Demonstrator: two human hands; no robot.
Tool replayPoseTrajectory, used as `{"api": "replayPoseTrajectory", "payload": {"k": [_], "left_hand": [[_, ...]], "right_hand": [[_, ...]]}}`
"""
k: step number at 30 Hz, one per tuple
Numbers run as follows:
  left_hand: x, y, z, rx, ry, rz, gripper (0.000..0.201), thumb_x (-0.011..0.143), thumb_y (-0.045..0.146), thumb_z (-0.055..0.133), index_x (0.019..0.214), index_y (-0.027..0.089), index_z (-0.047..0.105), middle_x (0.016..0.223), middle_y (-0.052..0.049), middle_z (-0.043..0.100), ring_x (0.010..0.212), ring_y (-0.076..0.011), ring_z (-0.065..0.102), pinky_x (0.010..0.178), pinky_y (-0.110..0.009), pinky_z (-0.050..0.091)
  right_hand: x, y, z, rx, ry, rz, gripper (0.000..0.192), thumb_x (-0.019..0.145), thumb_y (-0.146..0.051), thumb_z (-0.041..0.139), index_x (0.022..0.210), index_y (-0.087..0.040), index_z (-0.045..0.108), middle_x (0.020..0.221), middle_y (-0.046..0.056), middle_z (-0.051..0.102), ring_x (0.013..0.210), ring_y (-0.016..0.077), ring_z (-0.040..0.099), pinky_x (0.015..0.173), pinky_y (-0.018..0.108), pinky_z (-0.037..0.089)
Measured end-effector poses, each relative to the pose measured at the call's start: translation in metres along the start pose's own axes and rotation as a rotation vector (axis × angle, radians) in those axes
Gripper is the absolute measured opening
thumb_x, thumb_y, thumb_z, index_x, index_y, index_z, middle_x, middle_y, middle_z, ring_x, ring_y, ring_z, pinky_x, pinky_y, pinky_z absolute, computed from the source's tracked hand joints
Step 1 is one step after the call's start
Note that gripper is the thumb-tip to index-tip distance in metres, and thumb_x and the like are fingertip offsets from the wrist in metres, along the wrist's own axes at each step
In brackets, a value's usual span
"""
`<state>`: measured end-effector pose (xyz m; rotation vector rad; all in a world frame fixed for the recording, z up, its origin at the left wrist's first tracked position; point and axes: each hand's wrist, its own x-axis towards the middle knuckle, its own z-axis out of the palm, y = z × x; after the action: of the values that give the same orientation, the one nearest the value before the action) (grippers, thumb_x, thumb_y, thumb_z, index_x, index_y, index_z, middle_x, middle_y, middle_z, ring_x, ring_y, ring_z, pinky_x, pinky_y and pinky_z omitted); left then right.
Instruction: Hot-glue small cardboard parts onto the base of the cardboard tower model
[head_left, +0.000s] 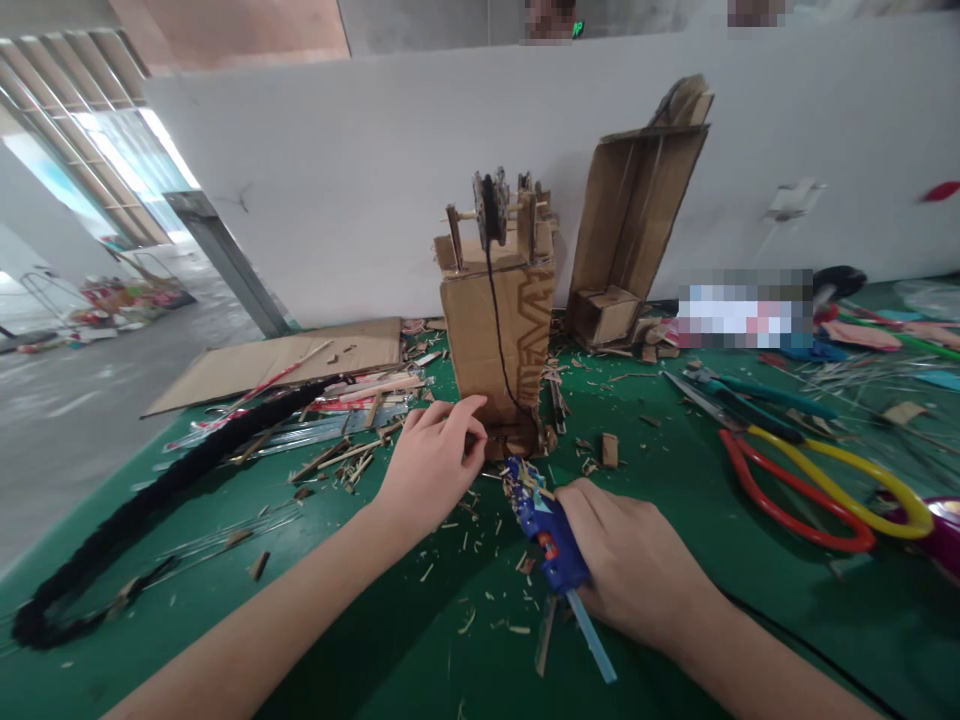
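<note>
My right hand (622, 550) is wrapped round a blue hot glue gun (551, 535). A pale glue stick (592, 635) sticks out of its back end, and its nozzle points at the foot of a cardboard tower (487, 340). Close to that foot, on its left, my left hand (435, 450) has its fingers curled in, with the fingertips at the cardboard; whatever they pinch is hidden. On top of the tower a spool (491, 205) sits on a wooden stick axle. Black yarn (499, 330) runs from it down the front to the base.
Behind on the right leans a tall cardboard piece (630, 220). Red-and-yellow-handled scissors (795, 490) and green-handled pliers (772, 395) lie to the right. A thick black fuzzy strip (172, 480), a flat cardboard sheet (292, 360) and wood scraps lie left on the green table (360, 620).
</note>
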<state>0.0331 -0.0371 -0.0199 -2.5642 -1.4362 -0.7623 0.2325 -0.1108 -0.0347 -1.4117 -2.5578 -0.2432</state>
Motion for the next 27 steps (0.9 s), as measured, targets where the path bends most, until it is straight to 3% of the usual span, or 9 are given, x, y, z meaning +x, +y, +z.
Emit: {"api": "replayPoseTrajectory", "payload": {"k": [8,12,17,23,27], "left_hand": [[0.000,-0.001,-0.001,-0.032,-0.008,-0.006,0.038,0.081,0.015,0.049,0.117,0.021,0.041,0.089,0.003,0.066,0.097,-0.0204,0.051,0.085,-0.037,0.035],[0.000,-0.002,-0.002,-0.030,-0.011,-0.002,0.038,0.081,0.015,0.048,0.117,0.021,0.041,0.092,0.001,0.066,0.098,-0.0202,0.051,0.086,-0.037,0.036],[0.000,-0.003,-0.002,0.008,-0.007,-0.004,0.037,0.082,0.018,0.049,0.118,0.021,0.042,0.102,-0.002,0.062,0.098,-0.0201,0.052,0.086,-0.037,0.038],[-0.002,0.000,-0.008,0.060,0.047,0.046,0.028,0.082,0.022,0.047,0.110,0.020,0.052,0.110,-0.007,0.056,0.104,-0.0243,0.047,0.089,-0.042,0.037],[0.001,0.013,-0.018,-0.017,0.014,0.086,0.030,0.081,0.027,0.048,0.110,0.021,0.055,0.105,-0.007,0.055,0.100,-0.0248,0.045,0.086,-0.043,0.038]], "right_hand": [[-0.027,0.012,-0.008,-0.087,0.254,-0.175,0.031,0.078,-0.025,0.041,0.100,-0.007,0.053,0.098,0.020,0.063,0.072,0.0253,0.063,0.055,0.034,0.048],[-0.035,0.018,-0.012,-0.112,0.297,-0.243,0.035,0.078,-0.024,0.040,0.104,-0.005,0.053,0.101,0.022,0.063,0.080,0.0274,0.063,0.059,0.036,0.051],[-0.038,0.024,-0.011,-0.044,0.275,-0.155,0.027,0.079,-0.022,0.039,0.096,-0.008,0.056,0.088,0.017,0.065,0.068,0.0226,0.062,0.055,0.034,0.051],[-0.056,0.052,-0.013,-0.113,0.269,-0.222,0.029,0.074,-0.021,0.045,0.101,-0.013,0.054,0.093,0.014,0.063,0.083,0.0260,0.060,0.069,0.039,0.049],[-0.063,0.067,-0.021,-0.150,0.150,-0.008,0.028,0.063,-0.010,0.047,0.089,-0.018,0.053,0.085,0.011,0.060,0.075,0.0250,0.059,0.059,0.037,0.049]]}}
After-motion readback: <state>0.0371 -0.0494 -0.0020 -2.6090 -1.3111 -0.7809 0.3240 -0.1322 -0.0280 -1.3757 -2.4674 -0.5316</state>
